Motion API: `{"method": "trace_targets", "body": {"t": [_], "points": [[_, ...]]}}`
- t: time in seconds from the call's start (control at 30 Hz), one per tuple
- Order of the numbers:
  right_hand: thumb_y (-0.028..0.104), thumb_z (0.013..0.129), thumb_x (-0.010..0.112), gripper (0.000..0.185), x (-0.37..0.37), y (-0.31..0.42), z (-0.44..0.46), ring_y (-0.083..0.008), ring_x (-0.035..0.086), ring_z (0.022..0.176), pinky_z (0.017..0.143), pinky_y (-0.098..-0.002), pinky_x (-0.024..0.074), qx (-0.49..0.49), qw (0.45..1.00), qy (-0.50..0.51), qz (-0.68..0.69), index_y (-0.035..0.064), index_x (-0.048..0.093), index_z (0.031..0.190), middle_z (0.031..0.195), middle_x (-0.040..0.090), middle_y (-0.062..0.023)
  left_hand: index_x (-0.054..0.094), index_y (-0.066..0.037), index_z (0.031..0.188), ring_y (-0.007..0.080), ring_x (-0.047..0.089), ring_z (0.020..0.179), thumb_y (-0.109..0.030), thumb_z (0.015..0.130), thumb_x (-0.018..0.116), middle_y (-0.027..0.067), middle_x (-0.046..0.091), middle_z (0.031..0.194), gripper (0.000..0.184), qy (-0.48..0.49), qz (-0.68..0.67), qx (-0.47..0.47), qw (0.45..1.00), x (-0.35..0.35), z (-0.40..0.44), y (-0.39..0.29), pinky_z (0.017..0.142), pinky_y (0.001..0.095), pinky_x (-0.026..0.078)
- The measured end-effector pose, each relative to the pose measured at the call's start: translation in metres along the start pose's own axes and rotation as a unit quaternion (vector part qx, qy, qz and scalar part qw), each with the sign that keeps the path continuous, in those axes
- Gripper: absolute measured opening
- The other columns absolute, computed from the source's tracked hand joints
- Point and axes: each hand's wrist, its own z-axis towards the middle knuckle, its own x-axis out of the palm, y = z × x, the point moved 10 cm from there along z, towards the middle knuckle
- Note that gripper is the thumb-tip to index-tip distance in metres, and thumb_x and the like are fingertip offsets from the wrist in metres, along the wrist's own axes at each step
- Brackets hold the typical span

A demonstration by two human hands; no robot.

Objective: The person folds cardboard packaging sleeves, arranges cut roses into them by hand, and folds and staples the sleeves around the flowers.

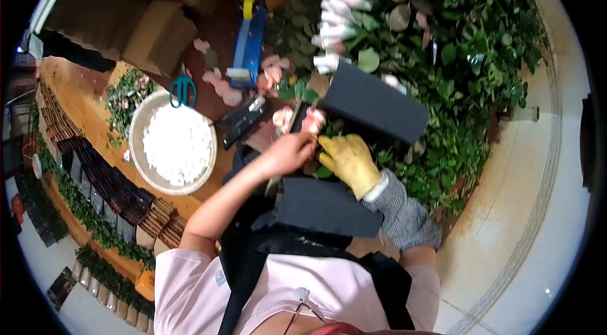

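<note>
My bare left hand point(294, 152) is closed, its fingertips pinched at the lower side of a pink rose point(313, 121). A second pink rose head point(282, 118) lies just to the left. Close by on the right, my right hand point(349, 161) wears a yellow glove, its fingers curled towards the left fingertips; what they hold is hidden. A dark padded block point(374, 102) lies beyond the glove, and another dark padded block point(329, 206) is on the near side, below both hands.
A white basin point(136, 139) of small white pieces stands left, teal scissors point(183, 91) at its rim. Beyond are a blue tape dispenser point(248, 44), a black device point(245, 121), loose petals point(224, 89) and cardboard point(158, 37). Leafy stems point(442, 37) with white-wrapped heads point(335, 25) fill the right.
</note>
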Motion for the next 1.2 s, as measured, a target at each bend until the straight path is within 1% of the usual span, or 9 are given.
{"method": "trace_targets", "body": {"t": [0.1, 0.13, 0.33, 0.4, 0.6, 0.8, 0.87, 1.0, 1.2], "points": [[0.024, 0.089, 0.071, 0.039, -0.031, -0.009, -0.005, -0.0315, 0.066, 0.085, 0.079, -0.0439, 0.0514, 0.027, 0.991, 0.040, 0.128, 0.0069, 0.063, 0.123, 0.092, 0.070, -0.0121, 0.059, 0.002, 0.106, 0.0440, 0.067, 0.090, -0.026, 0.098, 0.057, 0.0256, 0.069, 0.095, 0.029, 0.021, 0.000, -0.046, 0.999, 0.010, 0.002, 0.014, 0.078, 0.0498, 0.052], [0.025, 0.090, 0.070, 0.041, -0.053, -0.006, -0.003, -0.0313, 0.067, 0.089, 0.082, -0.0441, 0.0522, 0.032, 0.981, 0.059, 0.181, 0.0072, 0.062, 0.127, 0.095, 0.071, -0.0127, 0.057, 0.000, 0.114, 0.0242, 0.070, 0.079, -0.020, 0.100, 0.058, 0.0151, 0.069, 0.090, 0.024, 0.034, 0.007, -0.036, 0.999, 0.014, 0.002, 0.017, 0.071, 0.0375, 0.055], [0.013, 0.094, 0.067, 0.049, -0.195, 0.004, 0.072, -0.0228, 0.061, 0.120, 0.102, -0.0367, 0.0490, -0.007, 0.972, -0.090, 0.215, 0.0015, 0.054, 0.140, 0.128, 0.065, -0.0141, 0.055, 0.002, 0.117, 0.0374, 0.069, 0.095, -0.024, 0.097, 0.063, 0.0214, 0.070, 0.099, 0.033, 0.038, 0.014, -0.020, 0.999, 0.018, 0.002, 0.014, 0.082, 0.0438, 0.053], [0.012, 0.094, 0.066, 0.051, -0.210, -0.003, 0.123, -0.0249, 0.059, 0.124, 0.105, -0.0374, 0.0468, -0.009, 0.886, -0.180, 0.427, 0.0014, 0.051, 0.142, 0.131, 0.063, -0.0152, 0.054, 0.003, 0.111, 0.0413, 0.067, 0.093, -0.025, 0.095, 0.064, 0.0239, 0.068, 0.098, 0.033, 0.022, 0.011, 0.007, 1.000, 0.017, 0.002, 0.010, 0.080, 0.0466, 0.052], [0.039, 0.090, 0.072, 0.071, -0.365, 0.059, 0.284, -0.0337, 0.058, 0.124, 0.106, -0.0418, 0.0469, -0.124, 0.843, -0.518, -0.075, -0.0003, 0.045, 0.143, 0.133, 0.059, -0.0230, 0.056, 0.005, 0.104, 0.0432, 0.065, 0.090, -0.025, 0.094, 0.065, 0.0264, 0.065, 0.095, 0.033, 0.041, 0.029, 0.004, 0.999, 0.022, 0.008, 0.011, 0.078, 0.0486, 0.050], [0.039, 0.081, 0.083, 0.072, -0.379, -0.046, 0.376, -0.0278, 0.066, 0.105, 0.091, -0.0412, 0.0524, 0.261, 0.878, -0.360, 0.179, -0.0017, 0.053, 0.132, 0.111, 0.067, -0.0187, 0.059, 0.005, 0.092, 0.0455, 0.063, 0.086, -0.024, 0.093, 0.063, 0.0281, 0.063, 0.087, 0.030, 0.039, 0.049, 0.043, 0.997, 0.025, 0.011, 0.008, 0.075, 0.0502, 0.049], [0.043, 0.088, 0.077, 0.060, -0.374, -0.064, 0.372, -0.0239, 0.067, 0.102, 0.084, -0.0333, 0.0545, 0.242, 0.949, -0.194, 0.056, -0.0004, 0.059, 0.126, 0.109, 0.068, -0.0160, 0.058, 0.004, 0.091, 0.0456, 0.064, 0.085, -0.024, 0.093, 0.062, 0.0273, 0.064, 0.086, 0.029, 0.032, 0.036, 0.042, 0.998, 0.024, 0.012, 0.011, 0.075, 0.0504, 0.049], [0.038, 0.100, 0.063, 0.034, -0.370, -0.054, 0.256, -0.0151, 0.063, 0.090, 0.081, -0.0300, 0.0519, 0.119, 0.846, -0.225, 0.469, 0.0083, 0.067, 0.116, 0.103, 0.065, -0.0092, 0.055, 0.004, 0.102, 0.0422, 0.067, 0.087, -0.027, 0.094, 0.064, 0.0263, 0.067, 0.090, 0.033, 0.012, 0.053, 0.047, 0.997, 0.032, 0.020, 0.032, 0.076, 0.0493, 0.051], [0.024, 0.098, 0.069, 0.023, -0.298, -0.052, -0.030, -0.0061, 0.053, 0.070, 0.064, -0.0232, 0.0447, 0.214, 0.924, -0.260, 0.182, 0.0037, 0.063, 0.090, 0.079, 0.063, 0.0027, 0.057, 0.001, 0.127, 0.0153, 0.063, 0.096, -0.023, 0.106, 0.051, 0.0056, 0.067, 0.111, 0.032, 0.181, -0.214, 0.060, 0.958, -0.012, -0.028, -0.016, 0.083, 0.0311, 0.052]]}}
